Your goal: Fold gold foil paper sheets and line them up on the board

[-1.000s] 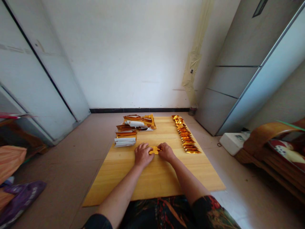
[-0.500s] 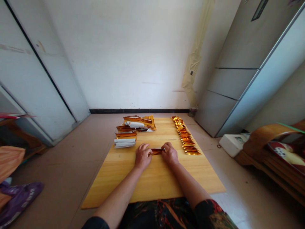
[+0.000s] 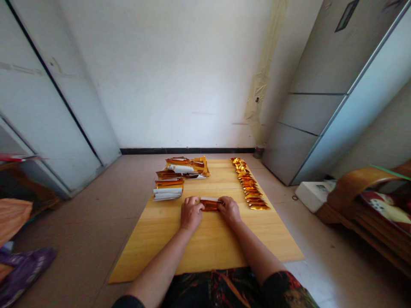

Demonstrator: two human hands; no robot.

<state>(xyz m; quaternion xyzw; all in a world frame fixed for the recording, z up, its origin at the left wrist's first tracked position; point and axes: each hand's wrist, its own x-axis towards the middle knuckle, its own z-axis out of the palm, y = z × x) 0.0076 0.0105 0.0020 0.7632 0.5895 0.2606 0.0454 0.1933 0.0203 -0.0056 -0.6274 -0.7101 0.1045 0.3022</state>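
My left hand (image 3: 192,212) and my right hand (image 3: 230,209) grip opposite ends of a gold foil sheet (image 3: 211,205) low over the wooden board. The sheet is shiny orange-brown with a whitish strip along its far side. Fingers of both hands are bent and pinched on its ends. To the left lie stacks of gold and white foil sheets (image 3: 168,183), some with the white side up. Down the right side runs a row of small twisted gold foil pieces (image 3: 250,187), overlapping each other.
The wooden board (image 3: 205,244) spans the space before my lap. A white wall stands behind it, with a grey refrigerator (image 3: 308,111) at right. A white box (image 3: 313,194) and a wooden seat (image 3: 366,209) stand right; a purple bag (image 3: 27,269) lies left.
The foil between my hands now shows more of its surface, with a pale strip visible along its far edge. Both hands stay in nearly the same place.
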